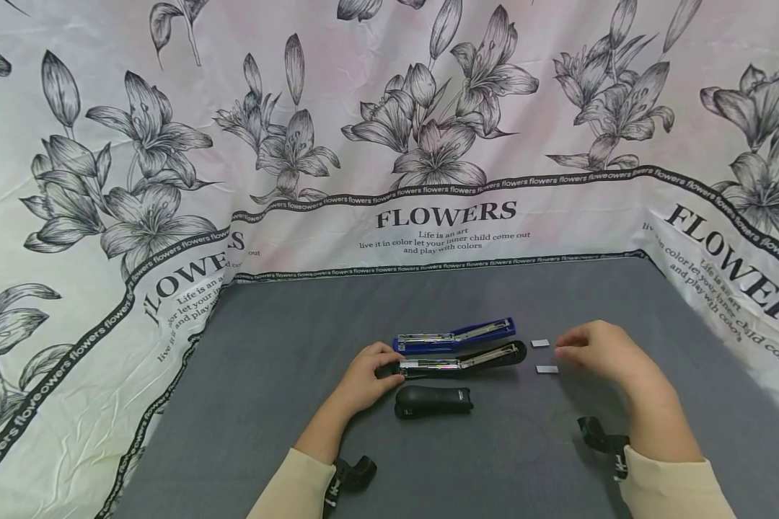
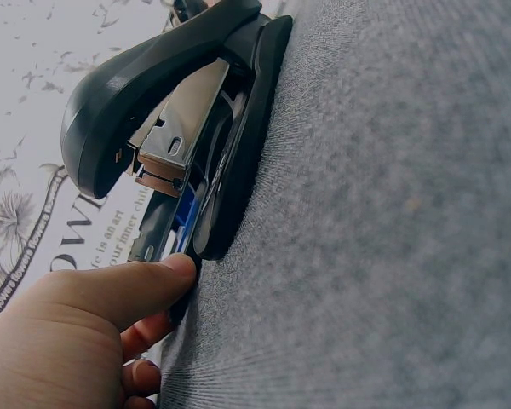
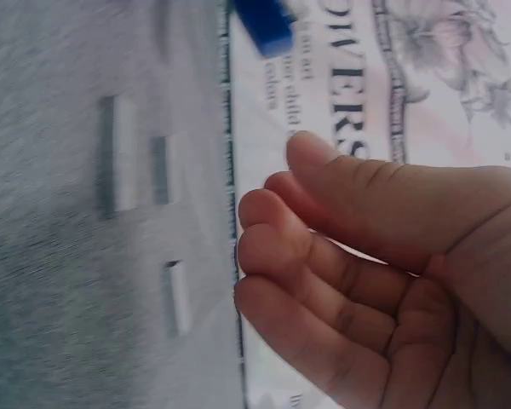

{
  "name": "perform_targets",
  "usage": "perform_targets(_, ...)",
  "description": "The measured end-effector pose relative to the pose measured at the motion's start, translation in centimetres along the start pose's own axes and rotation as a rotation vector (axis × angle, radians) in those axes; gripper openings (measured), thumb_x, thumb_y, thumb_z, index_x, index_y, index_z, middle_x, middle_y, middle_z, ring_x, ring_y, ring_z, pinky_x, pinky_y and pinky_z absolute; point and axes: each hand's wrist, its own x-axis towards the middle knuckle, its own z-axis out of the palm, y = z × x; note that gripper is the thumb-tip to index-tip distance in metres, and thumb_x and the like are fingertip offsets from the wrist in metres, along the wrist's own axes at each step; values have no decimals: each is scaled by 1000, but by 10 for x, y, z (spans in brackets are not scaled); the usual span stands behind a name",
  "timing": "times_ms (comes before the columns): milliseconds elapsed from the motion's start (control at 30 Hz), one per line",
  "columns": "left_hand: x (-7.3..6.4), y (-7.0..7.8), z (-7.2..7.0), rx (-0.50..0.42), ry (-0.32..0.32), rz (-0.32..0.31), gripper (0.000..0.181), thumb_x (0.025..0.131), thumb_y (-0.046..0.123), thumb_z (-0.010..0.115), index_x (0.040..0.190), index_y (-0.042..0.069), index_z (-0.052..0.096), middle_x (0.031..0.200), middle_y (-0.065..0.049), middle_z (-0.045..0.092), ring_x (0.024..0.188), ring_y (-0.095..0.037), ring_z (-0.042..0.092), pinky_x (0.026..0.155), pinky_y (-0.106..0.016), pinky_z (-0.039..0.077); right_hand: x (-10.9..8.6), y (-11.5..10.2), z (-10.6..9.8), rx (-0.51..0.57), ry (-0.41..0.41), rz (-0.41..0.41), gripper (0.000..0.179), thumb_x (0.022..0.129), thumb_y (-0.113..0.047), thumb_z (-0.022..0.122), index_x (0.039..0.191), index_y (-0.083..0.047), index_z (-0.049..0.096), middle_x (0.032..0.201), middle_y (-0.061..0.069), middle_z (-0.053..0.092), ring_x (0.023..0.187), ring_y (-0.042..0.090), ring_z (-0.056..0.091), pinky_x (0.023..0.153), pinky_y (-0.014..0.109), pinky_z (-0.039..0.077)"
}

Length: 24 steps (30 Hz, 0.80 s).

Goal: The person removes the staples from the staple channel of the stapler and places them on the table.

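My left hand (image 1: 366, 378) pinches the left end of an opened black stapler (image 1: 459, 364) between thumb and fingers. Its top is swung back, and a metal channel shows along it. Just behind lies a blue stapler (image 1: 456, 335), also opened out flat. A closed black stapler (image 1: 433, 401) lies in front of both; the left wrist view shows its side close up. Over on the right, my right hand (image 1: 600, 351) hovers with loosely bent fingers, and I see nothing between them. Beside it lie small silvery staple strips (image 1: 540, 344); the right wrist view shows three strips (image 3: 177, 298).
A grey cloth (image 1: 247, 425) covers the table. Floral printed fabric (image 1: 441, 231) hangs as a wall at the back and along both sides. Black camera mounts (image 1: 353, 476) are strapped at both wrists, below the hands.
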Motion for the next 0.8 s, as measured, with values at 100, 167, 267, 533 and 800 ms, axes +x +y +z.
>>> perform_targets(100, 1, 0, 0, 5, -2, 1, 31, 92, 17, 80, 121, 10, 75, 114, 1, 63, 110, -21, 57, 95, -43, 48, -6, -11, -5, -8, 50, -21, 37, 100, -26, 68, 120, 5, 71, 97, 11, 74, 81, 20, 65, 70, 43, 53)
perform_targets(167, 1, 0, 0, 10, -5, 0, 31, 92, 17, 80, 121, 10, 75, 114, 1, 63, 110, -21, 57, 95, -43, 48, -10, -19, -7, -3, 74, -41, 39, 100, -28, 68, 122, 4, 71, 103, 14, 74, 84, 23, 67, 72, 46, 55)
perform_targets(267, 1, 0, 0, 12, -7, -1, 31, 92, 17, 80, 122, 11, 75, 114, 1, 63, 110, -20, 57, 95, -44, 48, -15, -30, -8, -2, 113, -72, 41, 101, -31, 67, 126, 2, 70, 114, 17, 72, 94, 29, 69, 78, 51, 55)
perform_targets(533, 0, 0, -1, 5, -3, 6, 31, 92, 17, 80, 121, 10, 75, 114, 1, 63, 110, -21, 57, 95, -44, 48, -19, -64, -2, 15, 182, -147, 41, 101, -32, 68, 127, -1, 71, 115, 14, 73, 102, 32, 68, 82, 52, 55)
perform_targets(800, 1, -1, 1, 18, 2, 7, 31, 92, 18, 80, 121, 11, 75, 114, 2, 63, 110, -21, 57, 95, -43, 48, -7, -92, 17, 21, 164, -229, 32, 99, -24, 71, 124, -3, 73, 106, 5, 73, 88, 20, 66, 71, 41, 55)
